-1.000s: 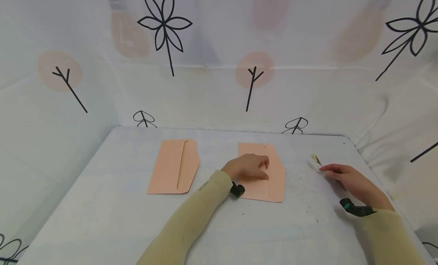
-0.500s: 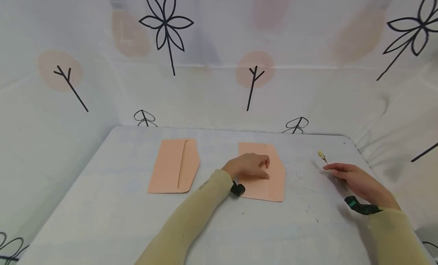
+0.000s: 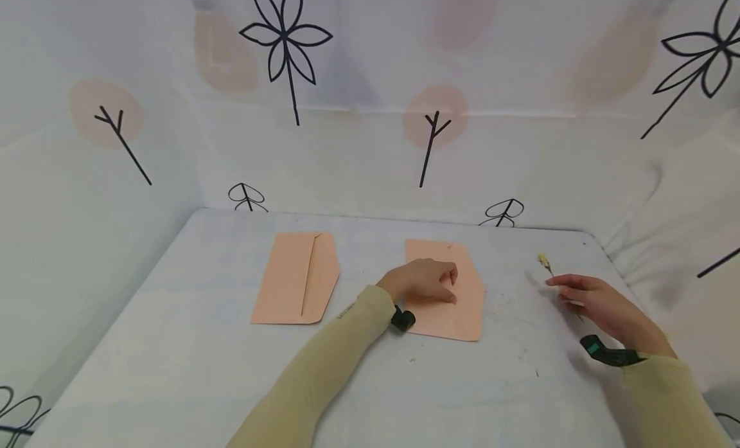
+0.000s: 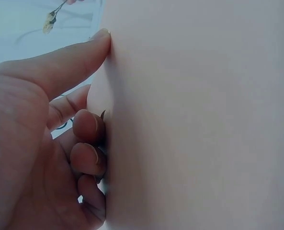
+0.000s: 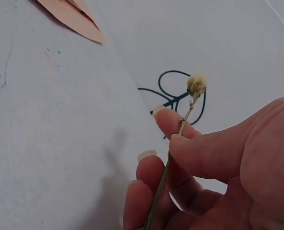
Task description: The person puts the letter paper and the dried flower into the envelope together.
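Observation:
A dried flower (image 5: pixel 197 85) with a pale yellow head and a thin stem is pinched between the thumb and fingers of my right hand (image 3: pixel 604 306), above the table's right side. In the right wrist view, the stem runs down past the thumb and across the fingers. My left hand (image 3: pixel 421 281) rests its fingertips on the right-hand pink envelope (image 3: pixel 468 316), with thumb and index finger apart. The left wrist view shows the thumb tip and bent fingers (image 4: pixel 86 158) against the paper, with a small dark pointed bit beside one fingertip. The left hand and wrist cover part of this envelope.
Another pink envelope (image 3: pixel 289 281) lies farther left, its flap to the right. Both are on a white table (image 3: pixel 185 371) dotted with small specks. A white cloth (image 3: pixel 358 159) with black line drawings rises behind and at the sides.
My right hand has moved slightly to the right with the dried flower, whose head now points more upright. The left hand keeps its place on the envelope. The head view has shifted a little.

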{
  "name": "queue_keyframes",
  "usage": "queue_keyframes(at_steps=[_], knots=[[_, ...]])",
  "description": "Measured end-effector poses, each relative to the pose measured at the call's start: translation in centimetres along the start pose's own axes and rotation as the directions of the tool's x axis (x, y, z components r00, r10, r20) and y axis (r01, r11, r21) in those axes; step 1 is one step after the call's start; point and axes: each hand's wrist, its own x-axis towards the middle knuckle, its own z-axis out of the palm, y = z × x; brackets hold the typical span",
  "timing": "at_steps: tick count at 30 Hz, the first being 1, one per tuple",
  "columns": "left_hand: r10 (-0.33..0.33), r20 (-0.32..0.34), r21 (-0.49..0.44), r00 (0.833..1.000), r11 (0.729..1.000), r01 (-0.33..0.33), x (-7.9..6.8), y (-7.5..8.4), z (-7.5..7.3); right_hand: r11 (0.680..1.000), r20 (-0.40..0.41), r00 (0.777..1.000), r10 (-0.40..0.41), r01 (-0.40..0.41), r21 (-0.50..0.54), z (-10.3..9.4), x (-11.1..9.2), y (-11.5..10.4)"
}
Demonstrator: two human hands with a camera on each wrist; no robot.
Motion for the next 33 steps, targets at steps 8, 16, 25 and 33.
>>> queue_keyframes(at_steps=[8,16,25,33], knots=[[-0.005,0.007,0.009,1.000,1.000,0.005,0.0,0.1,0.0,0.998,-0.030,0.999,-0.032,0.033,0.046,0.9,-0.2,-1.7],[-0.007,0.003,0.008,1.000,1.000,0.007,0.0,0.2,0.0,0.997,-0.050,0.997,-0.058,0.060,0.039,2.3,-0.2,-3.3],[-0.013,0.007,0.009,1.000,1.000,0.013,-0.1,0.2,-0.2,0.994,-0.086,0.993,-0.084,0.090,0.066,4.6,0.7,-4.7],[-0.002,0.008,0.008,1.000,1.000,0.002,-0.2,0.2,-0.2,0.994,-0.075,0.994,-0.080,0.086,0.074,7.1,1.3,-5.9]])
